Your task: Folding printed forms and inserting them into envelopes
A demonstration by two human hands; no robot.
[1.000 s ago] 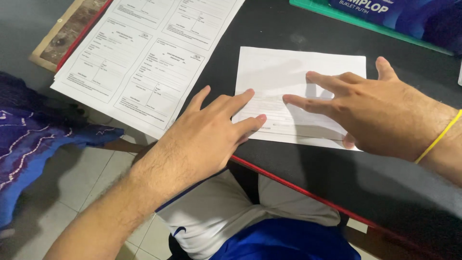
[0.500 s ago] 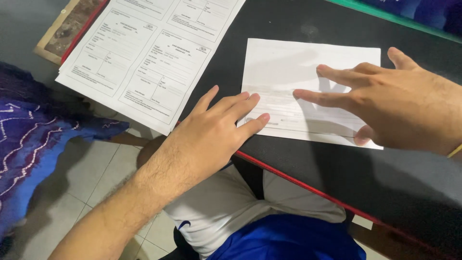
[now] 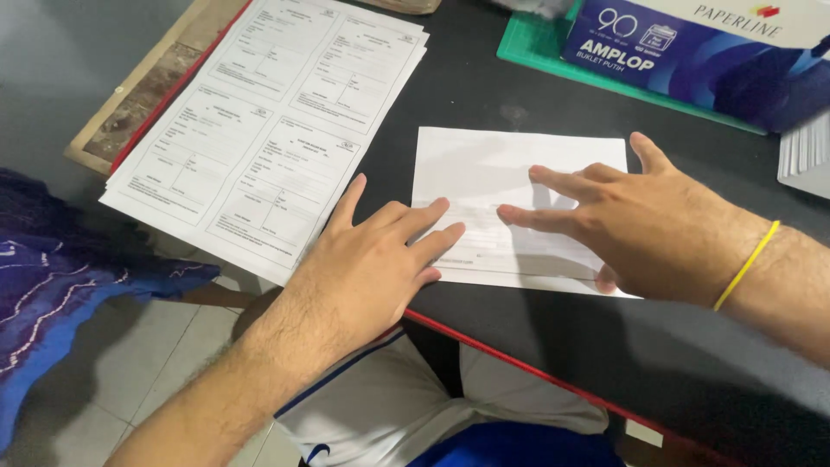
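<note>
Both hands lie flat and open on one white sheet of paper [image 3: 484, 169]; nothing is gripped; the left hand [image 3: 367, 259] presses its fingertips on the sheet's near left corner, and the right hand [image 3: 644, 229] spreads its fingers over the right half, thumb by the near edge. That sheet lies on the black desk [image 3: 692, 346], long side running left to right, straight ahead of the person, between the two hands; both touch it, so neither is nearer. Just to the left sits a stack of printed forms [image 3: 259, 130]; farther back rest a blue box [image 3: 692, 52] and a green mat [image 3: 536, 47].
</note>
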